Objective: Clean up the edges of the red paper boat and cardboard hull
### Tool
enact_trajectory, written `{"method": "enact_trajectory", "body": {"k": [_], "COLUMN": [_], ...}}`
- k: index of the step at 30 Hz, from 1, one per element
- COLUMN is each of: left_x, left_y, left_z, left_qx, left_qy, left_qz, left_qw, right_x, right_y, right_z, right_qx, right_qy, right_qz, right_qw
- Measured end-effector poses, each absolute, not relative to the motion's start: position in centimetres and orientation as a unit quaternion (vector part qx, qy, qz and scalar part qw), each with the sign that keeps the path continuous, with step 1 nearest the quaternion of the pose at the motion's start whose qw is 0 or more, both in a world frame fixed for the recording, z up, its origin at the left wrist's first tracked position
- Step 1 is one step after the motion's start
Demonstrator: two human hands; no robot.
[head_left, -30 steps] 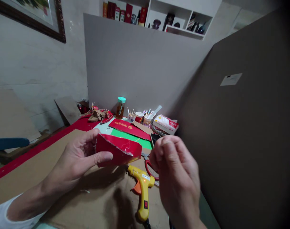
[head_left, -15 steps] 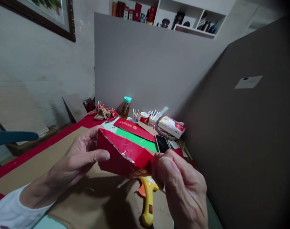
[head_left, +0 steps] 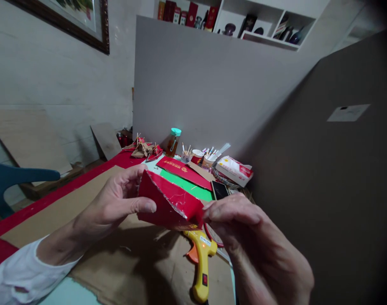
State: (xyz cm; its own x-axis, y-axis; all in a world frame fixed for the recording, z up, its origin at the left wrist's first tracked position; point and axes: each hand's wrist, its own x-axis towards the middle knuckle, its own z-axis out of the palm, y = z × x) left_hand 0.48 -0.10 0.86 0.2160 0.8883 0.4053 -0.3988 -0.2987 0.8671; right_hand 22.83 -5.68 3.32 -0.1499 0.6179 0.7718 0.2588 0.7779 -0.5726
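Observation:
A folded piece of red cardboard (head_left: 171, 199) with a ragged, glue-streaked edge is held up in front of me. My left hand (head_left: 123, 203) grips its left end, thumb on the near face and fingers behind. At the right end, the bent fingertips of my right hand (head_left: 247, 228) pinch the cardboard's edge; what lies under them is partly hidden. Below the piece, a yellow hot glue gun (head_left: 201, 262) with an orange trigger and a lit light rests on the brown cardboard sheet (head_left: 139, 267).
Behind my hands lie a flat red card strip (head_left: 183, 171) and a phone (head_left: 219, 190). Farther back stand a bottle (head_left: 173, 143), cups of sticks and pens (head_left: 210, 160) and a tissue pack (head_left: 234, 169). Red and brown scraps (head_left: 144, 149) lie at the back left. A grey partition (head_left: 212, 93) encloses the table.
My right hand has turned and its fingers have straightened somewhat at the cardboard's right end. The left hand keeps its grip. The whole view has shifted slightly.

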Motion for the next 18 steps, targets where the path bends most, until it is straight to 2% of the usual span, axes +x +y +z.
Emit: {"method": "enact_trajectory", "body": {"k": [9, 18], "left_x": [0.6, 0.5], "left_y": [-0.7, -1.0], "left_z": [1.2, 1.3], "left_qx": [0.524, 0.471], "left_qy": [0.207, 0.228], "left_qz": [0.526, 0.462], "left_qw": [0.637, 0.716], "right_x": [23.0, 22.0], "right_y": [-6.3, -6.2], "right_z": [2.5, 2.4], "right_qx": [-0.381, -0.384], "right_qy": [-0.68, -0.701], "right_qz": [0.103, 0.193], "right_qw": [0.618, 0.569]}}
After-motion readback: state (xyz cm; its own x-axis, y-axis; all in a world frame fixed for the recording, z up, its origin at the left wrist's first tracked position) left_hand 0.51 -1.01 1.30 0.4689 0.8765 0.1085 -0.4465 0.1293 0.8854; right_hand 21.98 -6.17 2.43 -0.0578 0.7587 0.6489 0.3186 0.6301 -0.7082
